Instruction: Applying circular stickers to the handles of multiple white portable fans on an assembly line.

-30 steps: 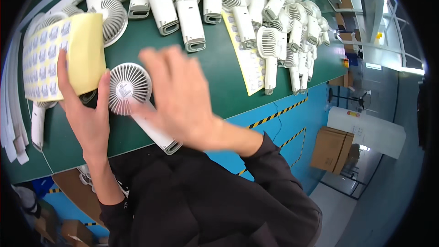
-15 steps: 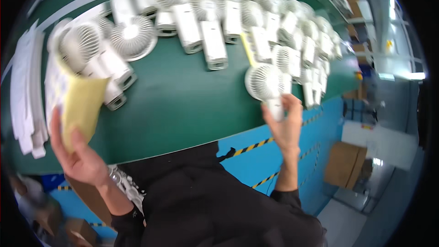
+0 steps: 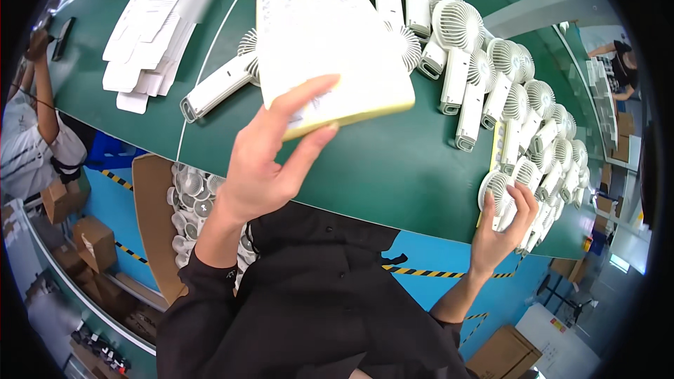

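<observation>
My left hand (image 3: pixel 270 151) is closed on a thick stack of label sheets (image 3: pixel 330 35), white on the face with a yellow edge. Thumb and fingers pinch the stack's near edge, and it hangs above the table, hiding parts of several fans behind it. At the right, my right hand (image 3: pixel 502 231) has thumb and fingers around a white handheld fan (image 3: pixel 496 193), at the near end of a group of fans. A yellow strip (image 3: pixel 497 144) lies beside that group. Left of the sheets rests another handheld fan (image 3: pixel 217 90), its head partly covered.
Many white fans (image 3: pixel 460 24) cover the right side of the green table (image 3: pixel 393 175). Stacked white papers (image 3: pixel 151 35) lie at the far left. Below the near edge stands an open carton (image 3: pixel 154 217) of fan parts. Another person (image 3: pixel 38 126) is at the left.
My view has turned, shifting the scene. My left hand has lifted the label sheets, now face up and nearer the middle. My right hand remains at the fan, now farther right in the picture.
</observation>
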### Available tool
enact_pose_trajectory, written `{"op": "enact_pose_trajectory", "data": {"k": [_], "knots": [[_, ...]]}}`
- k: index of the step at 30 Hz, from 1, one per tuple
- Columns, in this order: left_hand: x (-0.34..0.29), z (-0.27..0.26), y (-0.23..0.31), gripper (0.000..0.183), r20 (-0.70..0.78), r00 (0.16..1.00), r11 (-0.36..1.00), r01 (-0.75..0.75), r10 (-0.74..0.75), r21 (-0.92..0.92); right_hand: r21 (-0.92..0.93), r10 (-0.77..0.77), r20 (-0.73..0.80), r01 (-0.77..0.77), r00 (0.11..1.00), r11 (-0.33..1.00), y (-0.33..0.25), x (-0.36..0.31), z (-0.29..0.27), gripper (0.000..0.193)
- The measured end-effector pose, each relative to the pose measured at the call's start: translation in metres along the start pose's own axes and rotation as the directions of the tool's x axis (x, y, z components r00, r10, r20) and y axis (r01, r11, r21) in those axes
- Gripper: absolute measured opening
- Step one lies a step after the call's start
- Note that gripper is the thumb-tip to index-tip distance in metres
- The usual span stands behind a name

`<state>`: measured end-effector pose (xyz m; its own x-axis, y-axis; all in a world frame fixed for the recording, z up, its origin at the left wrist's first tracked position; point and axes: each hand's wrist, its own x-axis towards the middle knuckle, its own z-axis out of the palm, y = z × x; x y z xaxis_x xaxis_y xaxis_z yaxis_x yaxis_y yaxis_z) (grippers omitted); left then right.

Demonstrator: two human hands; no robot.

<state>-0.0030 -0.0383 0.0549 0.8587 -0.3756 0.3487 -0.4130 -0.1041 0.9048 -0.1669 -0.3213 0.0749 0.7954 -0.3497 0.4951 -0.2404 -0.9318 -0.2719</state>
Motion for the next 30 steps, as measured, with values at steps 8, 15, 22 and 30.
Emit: {"op": "enact_pose_trajectory", "data": {"k": [8, 15, 22, 30], "knots": [[-0.008, -0.005, 0.006, 0.052, 0.226, 0.958, 0.981, -0.190, 0.177, 0.036, 0.881, -0.130, 0.389, -0.327, 0.912, 0.343, -0.109, 0.049, 0.065, 0.055], [-0.016, -0.009, -0.007, 0.049, 0.031, 0.998, 0.993, 0.050, -0.047, -0.107, 0.847, -0.206, 0.328, -0.190, 0.922, 0.497, -0.121, 0.058, 0.072, 0.050], [-0.006, -0.013, -0.015, 0.041, 0.104, 0.982, 0.973, -0.172, 0.157, 0.157, 0.350, -0.738, -0.089, 0.715, 0.669, 0.605, -0.141, 0.057, 0.077, 0.033], [-0.008, -0.011, -0.013, 0.044, 0.117, 0.986, 0.979, -0.135, 0.118, 0.154, 0.434, -0.784, -0.168, 0.759, 0.598, 0.486, -0.140, 0.054, 0.084, 0.025]]}}
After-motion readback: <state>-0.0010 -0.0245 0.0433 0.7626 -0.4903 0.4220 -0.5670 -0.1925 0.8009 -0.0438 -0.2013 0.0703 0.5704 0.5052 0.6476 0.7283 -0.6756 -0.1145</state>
